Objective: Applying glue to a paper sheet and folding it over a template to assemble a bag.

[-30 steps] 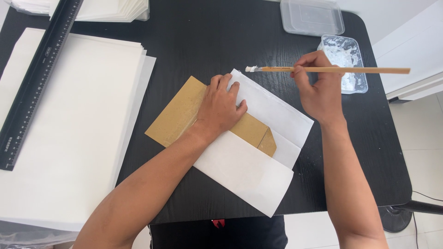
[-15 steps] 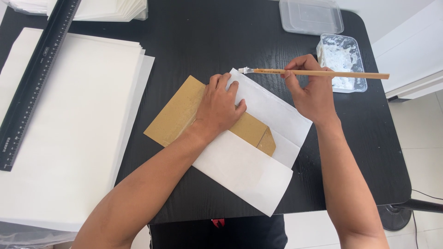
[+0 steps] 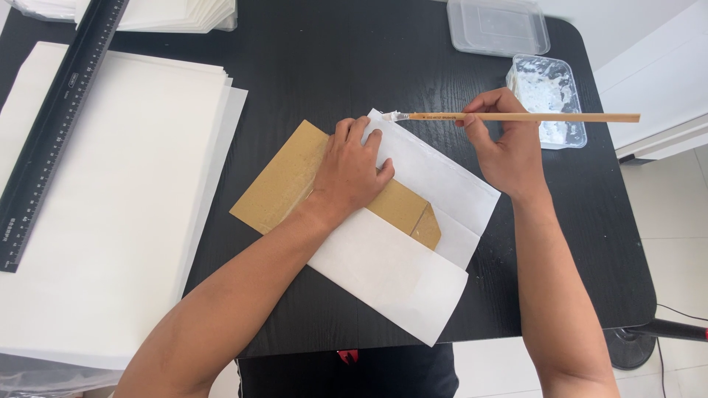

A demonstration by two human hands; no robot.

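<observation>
Lying at the centre of the frame on a black wood-grain table point(image 3: 354, 66) is a white sheet of paper folded around a flat brown cardboard template point(image 3: 284, 184), the two set on a slant from upper left to lower right. The white folded paper point(image 3: 391, 273) covers the lower right part of the card, and one flap stands open along the upper right edge, seemingly so that its edge can be coated.

The left hand point(image 3: 354, 169) lies flat on the card and the fold, fingers spread and pressed down, grasping nothing; it appears to pin the stack so that it does not slide. The right hand point(image 3: 505, 144), right of centre, pinches a thin wooden paintbrush point(image 3: 516, 116) between thumb and fingers. The brush lies almost level, its white-loaded tip pointing left and resting at the upper corner of the open flap, just beside the left fingertips.

Just behind the right hand, at the upper right, sits a clear plastic tub smeared with white paste point(image 3: 549, 103), near enough for dipping. Its clear lid point(image 3: 498, 26) lies above it at the top edge.

A tall stack of blank white sheets point(image 3: 110, 206) fills the left of the frame, with a long black ruler point(image 3: 51, 133) laid slantwise across it.
</observation>
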